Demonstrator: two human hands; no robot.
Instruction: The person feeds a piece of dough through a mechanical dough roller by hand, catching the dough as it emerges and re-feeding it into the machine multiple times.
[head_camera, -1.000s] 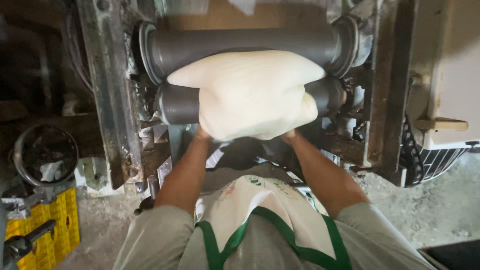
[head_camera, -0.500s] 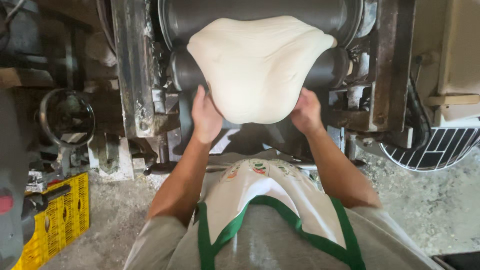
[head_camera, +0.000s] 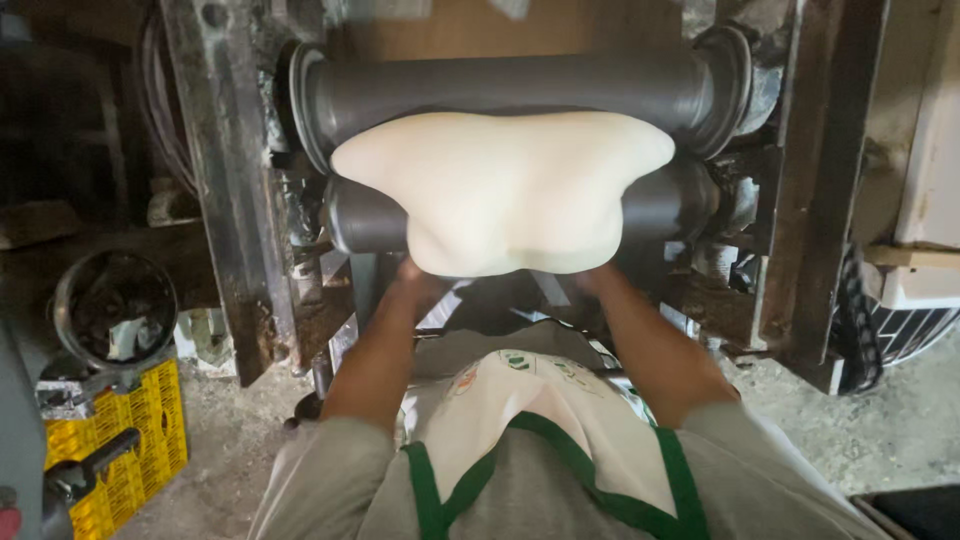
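Cream-white dough slab (head_camera: 505, 190), smooth and broad, draped over the lower roller (head_camera: 660, 205) and butting against the upper roller (head_camera: 500, 85) of a dark steel rolling machine; near edge sags in two lobes towards the person.

Left hand (head_camera: 418, 275): under the near left edge of the dough, mostly hidden by it (cannot tell whether the fingers are spread or curled); it touches the dough from below.

Right hand (head_camera: 592, 278): under the near right edge, likewise covered; grip cannot be told.

Machine frame (head_camera: 225, 200): rusty upright posts left and right of the rollers.

Apron (head_camera: 520, 420): white with green straps, worn over grey sleeves, at the near edge of view.

Round metal pot (head_camera: 115, 305): far left, on the floor side, dark contents.

Yellow plastic crate (head_camera: 120, 450): near left, just below the pot.
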